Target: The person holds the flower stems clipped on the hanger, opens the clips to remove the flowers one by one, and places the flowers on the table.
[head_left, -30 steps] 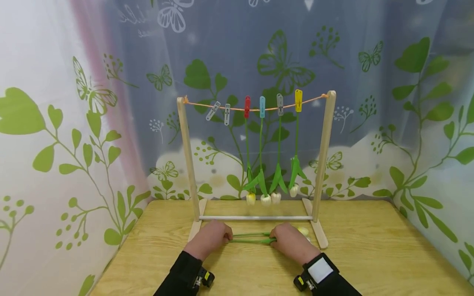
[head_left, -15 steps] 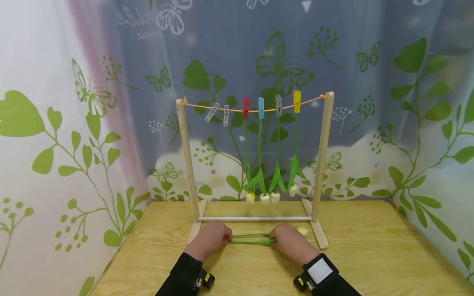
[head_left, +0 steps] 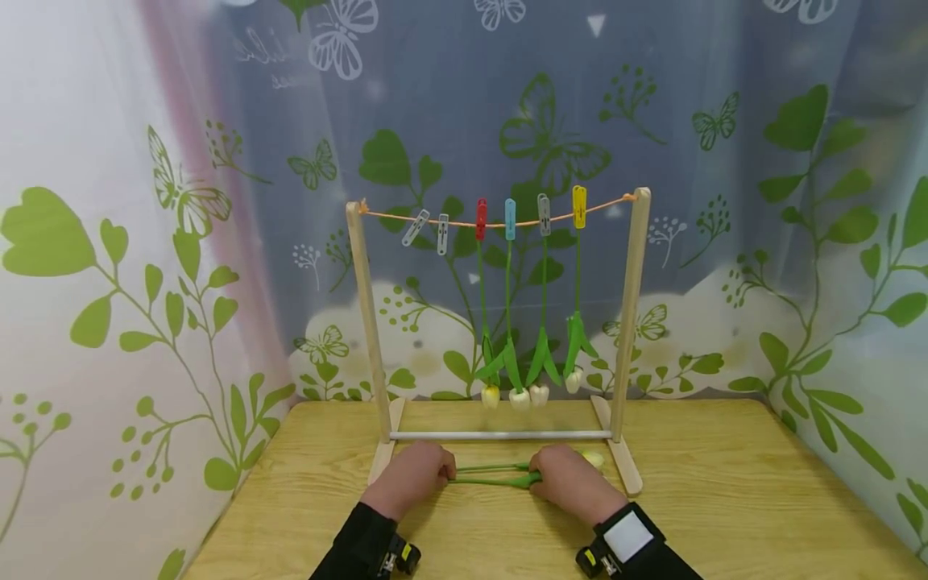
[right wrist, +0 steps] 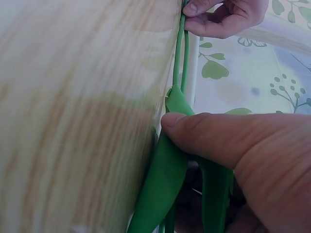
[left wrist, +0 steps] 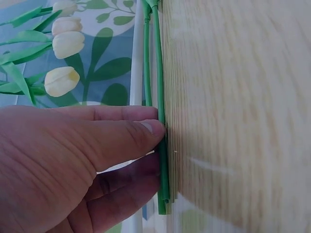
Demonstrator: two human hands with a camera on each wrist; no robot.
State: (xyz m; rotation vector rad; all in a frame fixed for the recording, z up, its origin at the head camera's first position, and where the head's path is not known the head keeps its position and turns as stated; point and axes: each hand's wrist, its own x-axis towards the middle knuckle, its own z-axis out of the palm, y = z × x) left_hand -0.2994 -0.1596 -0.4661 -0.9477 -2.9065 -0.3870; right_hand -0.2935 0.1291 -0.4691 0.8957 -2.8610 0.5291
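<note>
Two artificial tulips lie side by side just above or on the table, their green stems (head_left: 489,482) running between my hands. At the stem ends my left hand (head_left: 413,477) pinches both stems between thumb and fingers, as the left wrist view shows with the stems (left wrist: 162,145). My right hand (head_left: 576,482) grips the tulips around their leaves (right wrist: 163,177), thumb on top. A pale yellow blossom (head_left: 593,459) peeks out beyond that hand; any other blossom is hidden behind it.
A wooden frame (head_left: 634,314) stands behind my hands with an orange string (head_left: 532,222) across its top. Several tulips (head_left: 519,398) hang upside down from clothespins (head_left: 510,219). Two grey clothespins (head_left: 443,234) at the left hold nothing. A white rod (head_left: 500,435) joins the frame's feet.
The head view has tilted slightly upward, so the scene sits a little lower. Both hands keep their hold on the tulips and have hardly moved.
</note>
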